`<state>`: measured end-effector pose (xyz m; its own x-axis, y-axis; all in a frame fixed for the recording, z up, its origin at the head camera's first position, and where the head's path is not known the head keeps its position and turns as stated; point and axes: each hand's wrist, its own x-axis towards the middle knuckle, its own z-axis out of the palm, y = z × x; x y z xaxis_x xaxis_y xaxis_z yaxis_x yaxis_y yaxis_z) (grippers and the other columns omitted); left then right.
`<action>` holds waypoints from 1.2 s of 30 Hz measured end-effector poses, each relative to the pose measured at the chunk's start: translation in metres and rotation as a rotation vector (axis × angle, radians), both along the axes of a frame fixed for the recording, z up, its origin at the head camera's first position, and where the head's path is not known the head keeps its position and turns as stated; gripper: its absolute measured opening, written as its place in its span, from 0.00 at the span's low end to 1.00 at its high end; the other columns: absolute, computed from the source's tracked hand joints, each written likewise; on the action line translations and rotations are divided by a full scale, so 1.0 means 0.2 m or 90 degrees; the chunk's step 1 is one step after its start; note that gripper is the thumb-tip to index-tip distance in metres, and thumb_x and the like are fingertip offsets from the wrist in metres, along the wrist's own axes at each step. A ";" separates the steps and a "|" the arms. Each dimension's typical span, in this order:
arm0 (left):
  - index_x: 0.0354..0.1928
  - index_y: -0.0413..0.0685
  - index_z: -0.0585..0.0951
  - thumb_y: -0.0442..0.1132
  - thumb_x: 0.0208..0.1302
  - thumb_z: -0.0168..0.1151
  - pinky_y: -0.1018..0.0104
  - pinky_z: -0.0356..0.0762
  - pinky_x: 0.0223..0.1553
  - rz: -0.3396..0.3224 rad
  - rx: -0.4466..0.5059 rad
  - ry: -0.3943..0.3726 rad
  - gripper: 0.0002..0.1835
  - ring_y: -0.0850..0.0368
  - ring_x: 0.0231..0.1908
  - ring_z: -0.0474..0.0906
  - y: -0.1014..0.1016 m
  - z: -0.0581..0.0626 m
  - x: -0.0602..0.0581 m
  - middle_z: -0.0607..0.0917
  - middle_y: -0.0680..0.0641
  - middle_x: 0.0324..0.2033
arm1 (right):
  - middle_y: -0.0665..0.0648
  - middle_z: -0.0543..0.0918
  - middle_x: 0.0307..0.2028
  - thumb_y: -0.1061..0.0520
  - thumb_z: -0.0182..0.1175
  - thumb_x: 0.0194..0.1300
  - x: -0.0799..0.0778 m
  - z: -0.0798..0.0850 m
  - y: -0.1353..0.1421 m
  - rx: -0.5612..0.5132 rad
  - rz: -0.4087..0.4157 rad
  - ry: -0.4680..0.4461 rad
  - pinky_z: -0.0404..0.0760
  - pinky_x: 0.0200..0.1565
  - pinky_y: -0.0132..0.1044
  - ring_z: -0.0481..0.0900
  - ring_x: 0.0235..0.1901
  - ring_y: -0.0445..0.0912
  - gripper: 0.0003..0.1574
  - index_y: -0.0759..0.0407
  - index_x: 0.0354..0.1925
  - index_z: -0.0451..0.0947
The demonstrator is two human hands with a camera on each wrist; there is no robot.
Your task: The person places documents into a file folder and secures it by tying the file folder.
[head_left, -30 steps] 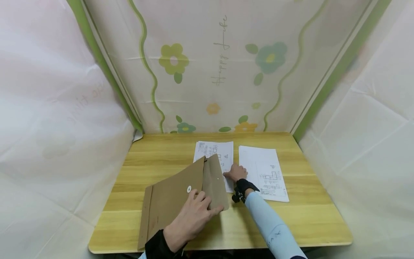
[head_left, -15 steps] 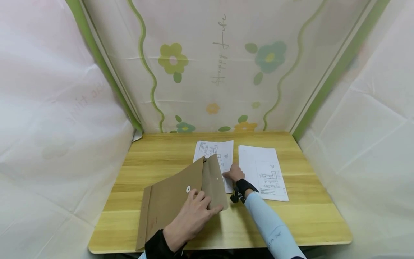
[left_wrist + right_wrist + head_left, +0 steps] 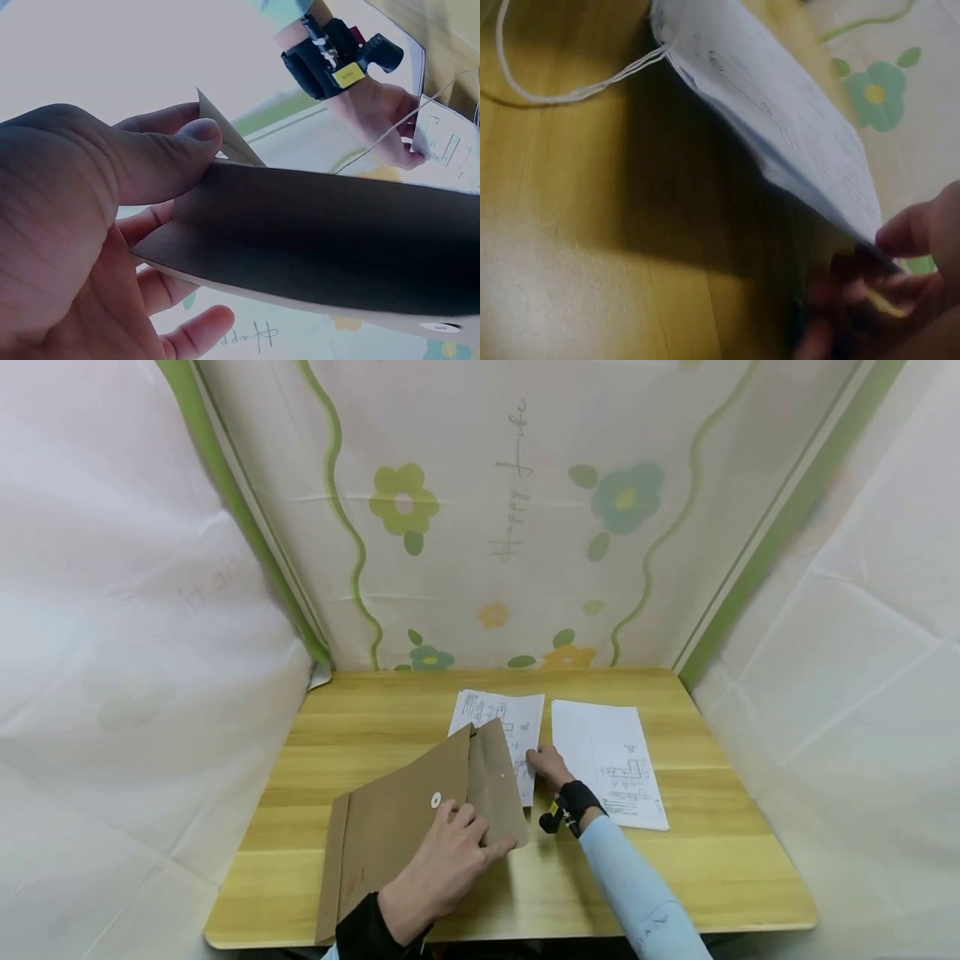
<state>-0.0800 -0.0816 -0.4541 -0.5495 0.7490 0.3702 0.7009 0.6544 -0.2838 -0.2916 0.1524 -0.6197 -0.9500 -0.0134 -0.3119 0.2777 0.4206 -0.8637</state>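
Note:
A brown kraft document envelope (image 3: 401, 827) with a white button closure (image 3: 436, 800) stands tilted at the left of the table. My left hand (image 3: 442, 870) grips it by the mouth end; in the left wrist view the thumb presses one edge and the mouth gapes. Behind the envelope's flap (image 3: 497, 785) lies a stack of printed drawing sheets (image 3: 517, 718), partly covered by it. My right hand (image 3: 551, 766) pinches the right edge of that stack between thumb and fingers. In the right wrist view the sheets (image 3: 795, 127) are raised off the table along this edge.
A second stack of drawing sheets (image 3: 592, 735) lies flat just right of my right hand. A loose white string (image 3: 577, 96) hangs near the sheets. The wooden table (image 3: 720, 868) ends at a floral curtain behind, with white curtains on both sides.
My right hand has closed on the stack's right edge and lifted it a little, shifting slightly right. My left hand and the envelope have hardly moved.

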 end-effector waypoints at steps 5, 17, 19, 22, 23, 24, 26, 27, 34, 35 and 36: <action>0.53 0.73 0.80 0.42 0.55 0.72 0.54 0.69 0.47 0.005 -0.003 -0.013 0.24 0.54 0.37 0.71 -0.01 0.00 0.01 0.81 0.53 0.32 | 0.57 0.83 0.26 0.60 0.46 0.68 0.02 0.02 0.05 -0.126 0.023 -0.046 0.75 0.23 0.34 0.79 0.21 0.43 0.15 0.68 0.43 0.77; 0.53 0.73 0.80 0.42 0.54 0.73 0.55 0.69 0.47 0.000 -0.002 -0.001 0.25 0.54 0.37 0.70 0.00 0.00 0.01 0.79 0.54 0.31 | 0.50 0.76 0.20 0.60 0.50 0.73 0.08 0.02 0.26 -0.264 0.043 -0.107 0.69 0.23 0.32 0.70 0.15 0.37 0.27 0.69 0.66 0.64; 0.53 0.73 0.80 0.43 0.54 0.73 0.55 0.69 0.47 0.001 -0.003 -0.001 0.24 0.54 0.36 0.70 0.00 0.00 0.01 0.79 0.54 0.30 | 0.50 0.76 0.22 0.59 0.50 0.73 0.09 0.03 0.28 -0.275 0.041 -0.110 0.69 0.23 0.32 0.70 0.15 0.37 0.28 0.67 0.67 0.63; 0.52 0.73 0.80 0.43 0.54 0.72 0.56 0.69 0.47 -0.001 -0.003 -0.001 0.23 0.55 0.35 0.69 0.01 0.00 0.00 0.79 0.54 0.29 | 0.52 0.80 0.28 0.60 0.51 0.73 0.11 0.06 0.33 -0.296 0.026 -0.116 0.69 0.23 0.33 0.71 0.15 0.37 0.26 0.64 0.66 0.64; 0.52 0.73 0.80 0.43 0.54 0.72 0.56 0.69 0.47 -0.002 -0.003 0.000 0.23 0.55 0.35 0.69 0.01 0.00 0.00 0.79 0.55 0.29 | 0.53 0.81 0.30 0.60 0.51 0.73 0.12 0.07 0.34 -0.297 0.027 -0.116 0.70 0.23 0.33 0.71 0.16 0.37 0.26 0.64 0.66 0.64; 0.52 0.73 0.80 0.42 0.55 0.72 0.56 0.69 0.47 -0.002 -0.003 -0.001 0.23 0.55 0.35 0.69 0.01 0.00 0.00 0.79 0.55 0.29 | 0.54 0.82 0.31 0.60 0.51 0.73 0.13 0.07 0.36 -0.302 0.022 -0.116 0.71 0.23 0.32 0.72 0.16 0.37 0.26 0.63 0.66 0.64; 0.52 0.73 0.80 0.42 0.56 0.71 0.56 0.68 0.47 -0.003 -0.004 -0.002 0.23 0.55 0.35 0.68 0.01 0.00 0.01 0.78 0.55 0.29 | 0.55 0.85 0.34 0.61 0.50 0.73 0.14 0.09 0.40 -0.315 0.010 -0.112 0.72 0.23 0.32 0.73 0.16 0.37 0.27 0.61 0.68 0.64; 0.52 0.73 0.80 0.42 0.56 0.71 0.56 0.68 0.47 -0.003 -0.005 -0.003 0.22 0.55 0.35 0.68 0.01 0.00 0.01 0.78 0.55 0.29 | 0.55 0.86 0.35 0.61 0.50 0.72 0.15 0.10 0.41 -0.322 0.003 -0.108 0.73 0.23 0.31 0.74 0.16 0.37 0.29 0.60 0.69 0.63; 0.52 0.71 0.80 0.40 0.55 0.72 0.55 0.68 0.47 -0.005 0.003 -0.006 0.23 0.55 0.35 0.69 0.02 0.01 0.00 0.79 0.54 0.30 | 0.53 0.85 0.31 0.63 0.51 0.72 0.19 0.18 0.51 -0.382 -0.040 -0.074 0.77 0.23 0.29 0.78 0.17 0.38 0.33 0.61 0.72 0.57; 0.52 0.70 0.80 0.39 0.55 0.71 0.55 0.69 0.48 -0.005 0.005 -0.006 0.23 0.55 0.35 0.69 0.02 0.01 0.00 0.78 0.54 0.30 | 0.53 0.85 0.31 0.63 0.51 0.72 0.19 0.19 0.53 -0.386 -0.043 -0.070 0.77 0.23 0.29 0.78 0.17 0.38 0.34 0.61 0.73 0.56; 0.52 0.70 0.80 0.39 0.55 0.71 0.55 0.69 0.48 -0.005 0.007 -0.006 0.23 0.55 0.35 0.69 0.02 0.01 0.00 0.78 0.54 0.30 | 0.53 0.85 0.30 0.63 0.51 0.72 0.20 0.20 0.54 -0.391 -0.055 -0.068 0.77 0.23 0.29 0.79 0.17 0.38 0.33 0.60 0.72 0.57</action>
<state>-0.0803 -0.0775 -0.4524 -0.5477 0.7487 0.3734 0.7085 0.6524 -0.2690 -0.2518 0.2601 -0.5798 -0.9194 -0.1452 -0.3655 0.3872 -0.1705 -0.9061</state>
